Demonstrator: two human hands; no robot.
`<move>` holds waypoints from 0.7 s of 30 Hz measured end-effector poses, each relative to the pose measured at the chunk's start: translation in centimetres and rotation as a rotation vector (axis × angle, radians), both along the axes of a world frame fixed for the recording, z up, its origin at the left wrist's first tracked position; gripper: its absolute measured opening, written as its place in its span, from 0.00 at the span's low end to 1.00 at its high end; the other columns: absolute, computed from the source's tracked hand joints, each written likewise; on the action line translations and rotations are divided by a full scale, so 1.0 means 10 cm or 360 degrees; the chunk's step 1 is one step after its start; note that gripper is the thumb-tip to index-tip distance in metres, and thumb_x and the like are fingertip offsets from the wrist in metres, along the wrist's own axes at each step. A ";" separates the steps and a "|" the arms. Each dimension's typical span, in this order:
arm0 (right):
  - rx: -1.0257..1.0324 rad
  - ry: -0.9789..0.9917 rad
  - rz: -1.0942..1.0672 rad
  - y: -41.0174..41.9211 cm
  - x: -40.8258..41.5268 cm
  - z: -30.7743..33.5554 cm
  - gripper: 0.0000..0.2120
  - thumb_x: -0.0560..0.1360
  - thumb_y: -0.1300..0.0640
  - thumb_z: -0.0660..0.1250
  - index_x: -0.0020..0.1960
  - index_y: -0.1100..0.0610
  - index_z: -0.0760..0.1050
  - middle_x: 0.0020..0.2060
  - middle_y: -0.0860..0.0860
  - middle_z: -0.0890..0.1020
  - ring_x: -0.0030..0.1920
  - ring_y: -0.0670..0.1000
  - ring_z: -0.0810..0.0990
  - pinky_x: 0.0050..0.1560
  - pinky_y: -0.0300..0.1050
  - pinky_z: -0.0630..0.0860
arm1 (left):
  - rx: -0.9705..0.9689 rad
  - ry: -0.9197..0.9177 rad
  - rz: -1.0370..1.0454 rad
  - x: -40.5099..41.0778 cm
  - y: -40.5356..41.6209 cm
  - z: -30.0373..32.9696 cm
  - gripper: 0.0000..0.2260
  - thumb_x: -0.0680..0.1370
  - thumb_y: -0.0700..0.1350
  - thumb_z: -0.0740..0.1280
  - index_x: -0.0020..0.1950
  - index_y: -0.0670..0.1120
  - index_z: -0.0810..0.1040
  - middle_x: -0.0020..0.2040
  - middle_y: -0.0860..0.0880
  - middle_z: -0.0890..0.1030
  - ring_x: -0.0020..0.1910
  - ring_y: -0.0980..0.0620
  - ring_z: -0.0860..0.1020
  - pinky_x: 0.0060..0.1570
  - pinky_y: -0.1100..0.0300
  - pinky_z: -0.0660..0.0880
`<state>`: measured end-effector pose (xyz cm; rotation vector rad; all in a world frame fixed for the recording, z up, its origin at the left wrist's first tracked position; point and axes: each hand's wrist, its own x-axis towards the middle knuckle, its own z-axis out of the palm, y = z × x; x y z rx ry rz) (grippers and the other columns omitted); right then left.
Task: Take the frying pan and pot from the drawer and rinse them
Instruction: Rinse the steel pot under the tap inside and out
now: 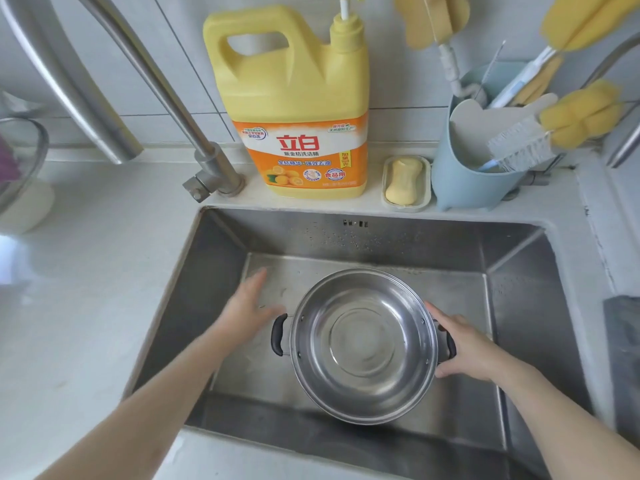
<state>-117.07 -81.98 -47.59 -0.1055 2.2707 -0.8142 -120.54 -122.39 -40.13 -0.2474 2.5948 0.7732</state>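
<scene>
Steel pot (363, 344) between both hands' fingers (437, 315)

Both bare forearms reach forward and down, angled in towards each other. The left hand (247, 308) is open and flat, fingers straight and pointing away from the body, held free — it grips nothing. The right hand (465, 344) curls inward, thumb and fingers spread apart and bent — closing round something at its palm.
</scene>
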 end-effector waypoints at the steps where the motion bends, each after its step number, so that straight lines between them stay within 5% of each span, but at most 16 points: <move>1: 0.0001 -0.0004 -0.0001 0.00 0.00 0.00 0.60 0.61 0.51 0.81 0.72 0.28 0.39 0.59 0.48 0.66 0.55 0.48 0.74 0.59 0.41 0.71 | -0.0117 -0.0249 -0.0235 0.13 0.05 -0.18 0.48 0.72 0.52 0.75 0.81 0.49 0.46 0.80 0.47 0.50 0.78 0.46 0.54 0.75 0.54 0.55; 3: 0.0000 -0.0007 -0.0012 0.00 0.02 -0.02 0.60 0.62 0.51 0.81 0.72 0.28 0.39 0.59 0.48 0.66 0.54 0.47 0.75 0.57 0.40 0.70 | -0.0254 -0.0493 -0.0568 0.33 0.10 -0.45 0.58 0.66 0.56 0.79 0.79 0.55 0.38 0.80 0.50 0.41 0.79 0.45 0.48 0.75 0.46 0.56; 6: -0.0003 0.0010 -0.0028 0.00 0.04 -0.05 0.60 0.62 0.51 0.81 0.70 0.24 0.38 0.60 0.47 0.66 0.56 0.48 0.74 0.56 0.39 0.69 | -0.0183 -0.0492 -0.0573 0.38 0.10 -0.65 0.64 0.60 0.57 0.81 0.78 0.60 0.34 0.79 0.54 0.39 0.78 0.44 0.52 0.73 0.45 0.62; 15: -0.0081 0.0044 -0.0074 -0.01 0.07 -0.08 0.62 0.60 0.52 0.82 0.68 0.22 0.37 0.59 0.46 0.66 0.60 0.46 0.70 0.59 0.39 0.69 | -0.0066 -0.0356 -0.0646 0.31 0.05 -0.79 0.67 0.57 0.56 0.83 0.75 0.63 0.31 0.71 0.56 0.53 0.66 0.47 0.64 0.67 0.51 0.69; 21: -0.0249 0.0158 -0.0069 -0.02 0.03 0.23 0.62 0.60 0.52 0.82 0.70 0.23 0.38 0.56 0.41 0.64 0.48 0.38 0.71 0.58 0.40 0.73 | -0.0094 -0.0158 -0.0631 0.30 -0.03 -0.55 0.67 0.59 0.54 0.83 0.69 0.67 0.26 0.72 0.56 0.50 0.69 0.48 0.61 0.67 0.52 0.69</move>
